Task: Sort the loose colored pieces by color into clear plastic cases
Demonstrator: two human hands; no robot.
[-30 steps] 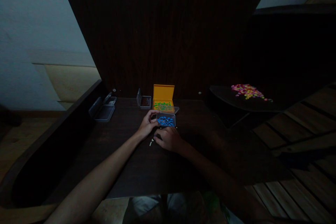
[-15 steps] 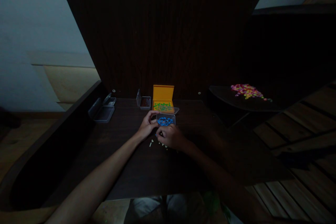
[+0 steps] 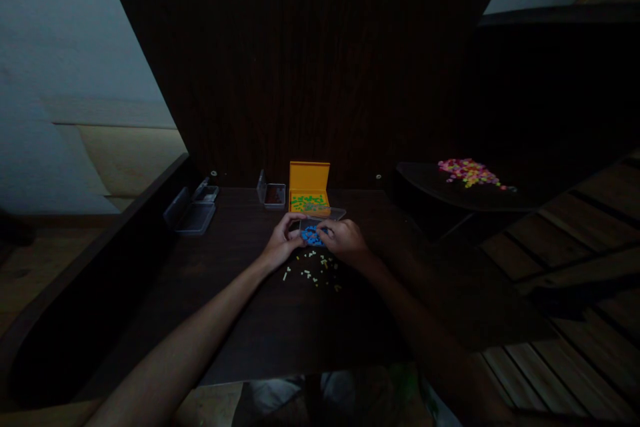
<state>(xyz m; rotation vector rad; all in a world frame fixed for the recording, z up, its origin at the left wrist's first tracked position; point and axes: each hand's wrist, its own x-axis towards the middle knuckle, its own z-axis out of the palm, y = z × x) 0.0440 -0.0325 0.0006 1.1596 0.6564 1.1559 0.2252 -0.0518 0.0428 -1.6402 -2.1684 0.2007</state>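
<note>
Evidently the dark table [image 3: 240, 333] gives a broad, flat work surface, while a rounded shelf [image 3: 419, 179] at the far right seems to keep a multicoloured pile [image 3: 470, 173] apart from it. Centrally, at the far side, a yellow box [image 3: 309, 177] stands open with its lid upright, leaving its green pieces [image 3: 303, 202] exposed. At the far left, a clear case [image 3: 196, 220] lies open near the raised side panel. The left hand [image 3: 284, 240] grips the left side of a clear box [image 3: 311, 219] just nearer than the yellow one, its fingers and thumb spread along that side, probably to steady it. The right hand [image 3: 344, 239] bends over the opposite side, fingertips at the blue pieces [image 3: 311, 235] inside; whether they pinch one, I cannot tell. Pale bits [image 3: 308, 273] lie scattered on the table just nearer than the box, apparently within easy reach of both hands.
</note>
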